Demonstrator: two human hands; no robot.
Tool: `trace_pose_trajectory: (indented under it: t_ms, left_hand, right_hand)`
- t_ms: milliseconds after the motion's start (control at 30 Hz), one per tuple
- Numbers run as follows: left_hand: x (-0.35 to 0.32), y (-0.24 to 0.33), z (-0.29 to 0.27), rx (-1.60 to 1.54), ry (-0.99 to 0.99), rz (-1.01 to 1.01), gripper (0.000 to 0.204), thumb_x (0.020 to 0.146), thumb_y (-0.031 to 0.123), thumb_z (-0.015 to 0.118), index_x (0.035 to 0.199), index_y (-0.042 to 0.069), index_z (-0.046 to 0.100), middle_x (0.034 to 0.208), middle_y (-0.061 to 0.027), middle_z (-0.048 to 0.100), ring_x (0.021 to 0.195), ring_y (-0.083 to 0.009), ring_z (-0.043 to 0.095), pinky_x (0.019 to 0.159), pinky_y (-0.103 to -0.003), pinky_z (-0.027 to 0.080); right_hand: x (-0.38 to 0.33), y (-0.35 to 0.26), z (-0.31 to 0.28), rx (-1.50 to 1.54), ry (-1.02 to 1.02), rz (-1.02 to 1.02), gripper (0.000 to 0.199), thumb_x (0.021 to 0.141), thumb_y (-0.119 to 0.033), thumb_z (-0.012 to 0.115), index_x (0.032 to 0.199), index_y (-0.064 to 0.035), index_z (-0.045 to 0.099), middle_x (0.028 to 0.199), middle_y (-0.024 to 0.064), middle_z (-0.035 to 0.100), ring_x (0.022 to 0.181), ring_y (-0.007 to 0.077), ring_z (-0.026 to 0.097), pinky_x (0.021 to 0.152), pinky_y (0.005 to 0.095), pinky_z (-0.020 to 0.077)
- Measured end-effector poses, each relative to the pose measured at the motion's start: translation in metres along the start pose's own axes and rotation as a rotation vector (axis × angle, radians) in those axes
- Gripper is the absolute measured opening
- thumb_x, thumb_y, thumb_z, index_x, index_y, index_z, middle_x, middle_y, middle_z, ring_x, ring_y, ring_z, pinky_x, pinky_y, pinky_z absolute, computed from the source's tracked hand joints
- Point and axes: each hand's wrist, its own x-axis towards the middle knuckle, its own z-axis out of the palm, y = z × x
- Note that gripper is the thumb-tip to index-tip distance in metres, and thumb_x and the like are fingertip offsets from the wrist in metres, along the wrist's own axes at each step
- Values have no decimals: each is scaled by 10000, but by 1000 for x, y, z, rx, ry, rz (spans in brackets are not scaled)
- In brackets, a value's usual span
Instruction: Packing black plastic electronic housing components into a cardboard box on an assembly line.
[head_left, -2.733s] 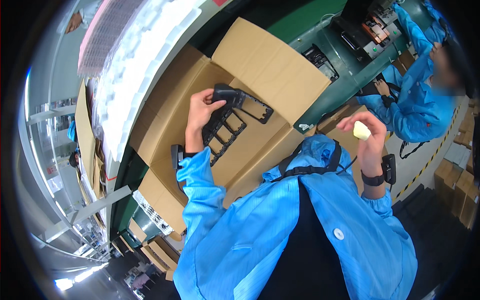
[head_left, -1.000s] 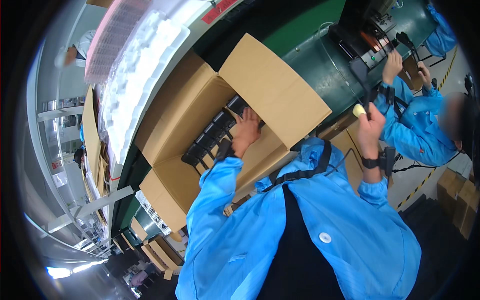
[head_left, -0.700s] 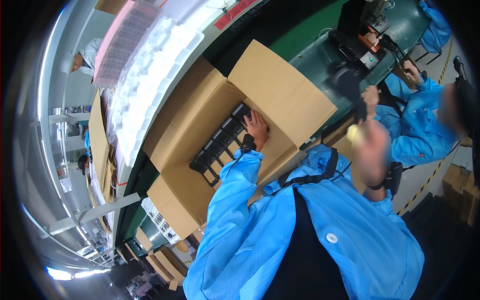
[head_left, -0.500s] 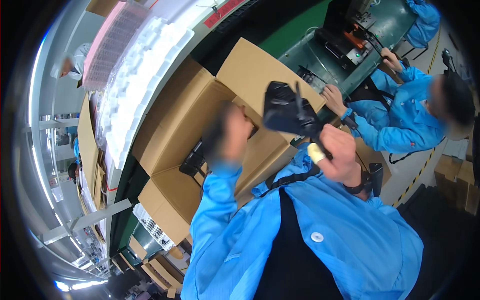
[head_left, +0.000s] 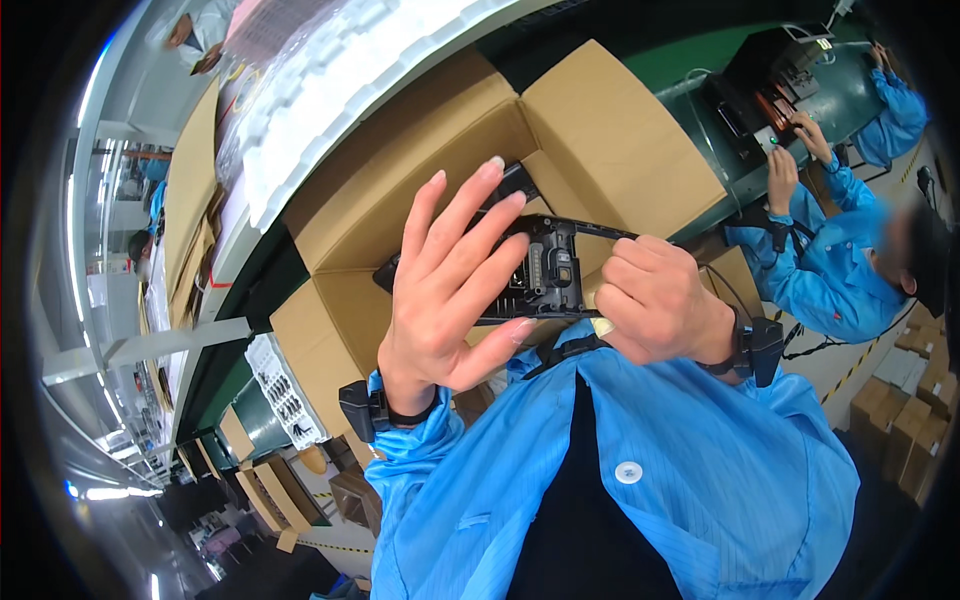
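One black frame point(head_left: 562, 268) is in the right fingers point(head_left: 622, 290), over one carton point(head_left: 620, 130).

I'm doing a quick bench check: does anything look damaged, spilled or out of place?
Nothing stands out. The right hand holds a black frame by the open cardboard box; no break or spill shows, though the left hand hides part of the frame.

We read a factory workshop: machine point(head_left: 762, 68) on green desk point(head_left: 848, 88), co-worker point(head_left: 815, 270) in blue work coat, stacked cartons point(head_left: 905, 425), black-and-yellow floor striping point(head_left: 847, 373).
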Motion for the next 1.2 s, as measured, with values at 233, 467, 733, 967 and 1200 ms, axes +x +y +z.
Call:
trace_pose_trajectory:
  t_ms: [233, 467, 733, 967, 1200]
  left_hand:
    - [-35, 7, -10, 91, 194, 24, 368, 807, 224, 624, 830, -143, 636, 971, -305, 672, 1070, -508, 669, 1018, -686, 418]
    - [-63, 14, -21, 190, 243, 32, 428, 974, 250, 514, 924, -163, 612, 1017, -340, 666, 1073, -541, 655, 972, -679, 468]
    - [-78, 10, -26, 212, 402, 93, 343, 936, 161, 508, 932, -172, 593, 953, -326, 655, 1003, -525, 679, 891, -653, 529]
    - [-77, 22, -30, 116, 520, 22, 246, 740, 82, 650, 708, -149, 571, 691, -254, 595, 723, -447, 700, 718, -562, 588]
    - [-77, 27, -33, 141, 525, -7, 237, 711, 75, 653, 674, -142, 564, 652, -239, 574, 691, -433, 697, 685, -549, 592]
  right_hand:
    - [18, -21, 10, 2, -46, -56, 224, 627, -122, 676, 654, -95, 455, 687, 48, 420, 646, 216, 484, 559, 346, 366]
    - [36, -39, 18, -162, -43, -194, 191, 553, -166, 594, 621, -86, 434, 646, 41, 377, 626, 198, 449, 548, 324, 341]
    - [50, -52, 22, -210, -65, -262, 179, 538, -175, 571, 612, -88, 434, 637, 40, 374, 618, 195, 432, 543, 310, 340]
    - [56, -53, 30, 195, -96, -89, 270, 555, -138, 693, 703, -69, 478, 713, 71, 456, 662, 252, 525, 560, 367, 399]
    - [57, -51, 31, 293, -126, -69, 287, 544, -137, 701, 707, -72, 473, 716, 73, 454, 645, 264, 520, 550, 375, 393]
